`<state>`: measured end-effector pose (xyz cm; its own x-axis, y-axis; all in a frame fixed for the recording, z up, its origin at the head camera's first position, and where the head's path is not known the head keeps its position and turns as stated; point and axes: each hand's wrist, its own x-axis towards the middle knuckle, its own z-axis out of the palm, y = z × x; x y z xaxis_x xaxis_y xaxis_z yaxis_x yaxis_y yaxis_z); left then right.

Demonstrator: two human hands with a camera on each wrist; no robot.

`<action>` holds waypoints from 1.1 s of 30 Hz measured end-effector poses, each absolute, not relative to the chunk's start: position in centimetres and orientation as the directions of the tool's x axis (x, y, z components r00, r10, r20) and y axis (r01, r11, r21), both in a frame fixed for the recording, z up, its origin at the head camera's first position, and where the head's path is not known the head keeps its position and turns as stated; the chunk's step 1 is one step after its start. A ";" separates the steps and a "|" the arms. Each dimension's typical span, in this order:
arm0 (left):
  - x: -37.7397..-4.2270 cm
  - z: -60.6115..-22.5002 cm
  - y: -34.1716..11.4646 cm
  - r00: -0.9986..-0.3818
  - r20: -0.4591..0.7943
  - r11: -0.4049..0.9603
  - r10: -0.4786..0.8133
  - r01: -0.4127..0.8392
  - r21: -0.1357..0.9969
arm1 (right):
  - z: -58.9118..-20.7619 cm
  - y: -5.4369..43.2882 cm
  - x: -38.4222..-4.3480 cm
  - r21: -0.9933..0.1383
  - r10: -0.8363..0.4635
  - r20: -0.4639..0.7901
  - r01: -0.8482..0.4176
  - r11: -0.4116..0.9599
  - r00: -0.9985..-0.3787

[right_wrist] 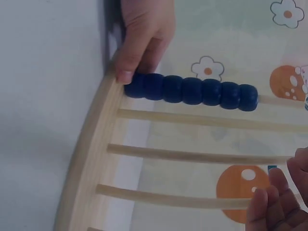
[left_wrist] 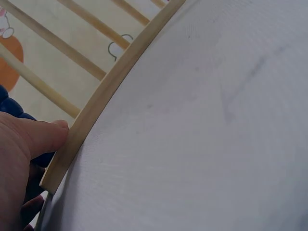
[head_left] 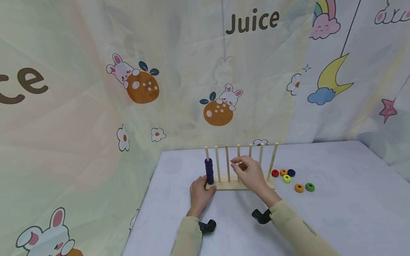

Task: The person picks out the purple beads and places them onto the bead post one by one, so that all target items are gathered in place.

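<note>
A wooden peg rack (head_left: 240,185) with a row of upright dowels stands on the table. Its leftmost peg carries a stack of dark blue beads (right_wrist: 192,90), with the dowel's top bare above them. My left hand (head_left: 200,193) grips the left end of the base, its thumb (left_wrist: 50,137) against the front edge beside the stack and its other fingers mostly hidden behind. My right hand (head_left: 251,173) is raised in front of the middle pegs, fingers bent and thumb apart from them, close to the third peg (head_left: 227,163). No bead shows between these fingertips (right_wrist: 259,204).
Right of the rack lie loose beads: a red one (head_left: 275,173), a dark blue one (head_left: 291,172), a yellow one (head_left: 286,179), a green one (head_left: 309,187) and orange ones (head_left: 299,188). A printed curtain (head_left: 179,106) hangs behind the white table (head_left: 346,213).
</note>
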<state>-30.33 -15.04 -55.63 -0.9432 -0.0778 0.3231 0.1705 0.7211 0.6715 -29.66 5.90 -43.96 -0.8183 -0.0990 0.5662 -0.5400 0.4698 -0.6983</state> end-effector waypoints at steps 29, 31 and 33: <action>-30.2 -55.6 -15.1 -0.935 0.348 0.723 -0.073 0.190 0.664 | -50.0 12.0 -29.0 -0.772 0.032 0.378 -0.296 0.562 -0.925; -30.2 -55.6 -15.1 -0.934 0.350 0.725 -0.070 0.193 0.661 | -50.2 12.4 -29.0 -0.774 0.040 0.370 -0.284 0.566 -0.928; -30.3 -55.7 -15.0 -0.935 0.348 0.728 -0.067 0.192 0.658 | -50.4 12.7 -29.1 -0.772 0.051 0.356 -0.263 0.578 -0.933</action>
